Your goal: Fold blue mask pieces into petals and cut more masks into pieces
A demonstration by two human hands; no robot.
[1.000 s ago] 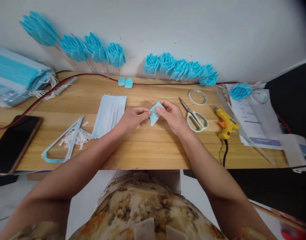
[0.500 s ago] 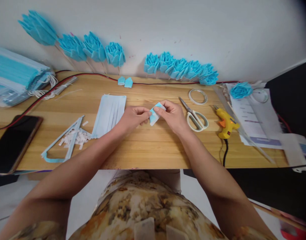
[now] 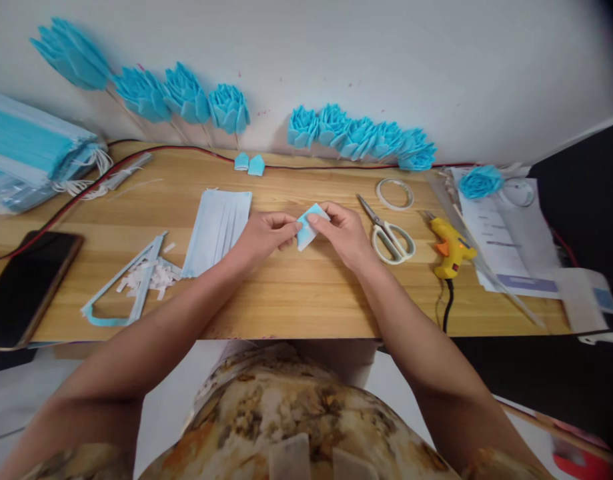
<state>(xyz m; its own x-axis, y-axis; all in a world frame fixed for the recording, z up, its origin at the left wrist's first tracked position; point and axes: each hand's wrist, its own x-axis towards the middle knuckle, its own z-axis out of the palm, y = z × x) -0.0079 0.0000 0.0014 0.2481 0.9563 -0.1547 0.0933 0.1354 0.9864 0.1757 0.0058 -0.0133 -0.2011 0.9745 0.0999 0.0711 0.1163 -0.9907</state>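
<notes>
Between my two hands is a small folded piece of blue and white mask fabric (image 3: 306,235), held just above the wooden table. My left hand (image 3: 270,235) pinches its left edge with thumb and fingertips. My right hand (image 3: 343,232) grips the upper right part, the thumb lying flat across the blue face. To the left lies a pleated face mask (image 3: 220,227), partly behind my left forearm. White-handled scissors (image 3: 390,239) rest beside my right hand, points away from me. Two small folded blue pieces (image 3: 249,164) lie farther back.
Blue fabric flowers (image 3: 229,108) on sticks lean along the wall. At right are a tape roll (image 3: 411,195), a yellow glue gun (image 3: 452,247) and papers (image 3: 509,233). At left are white scraps (image 3: 153,277), cut mask strips (image 3: 145,287), a phone (image 3: 31,287) and packed masks (image 3: 36,150).
The view has shifted very slightly. Both hands keep the same pinch on the folded piece, with hardly any movement.
</notes>
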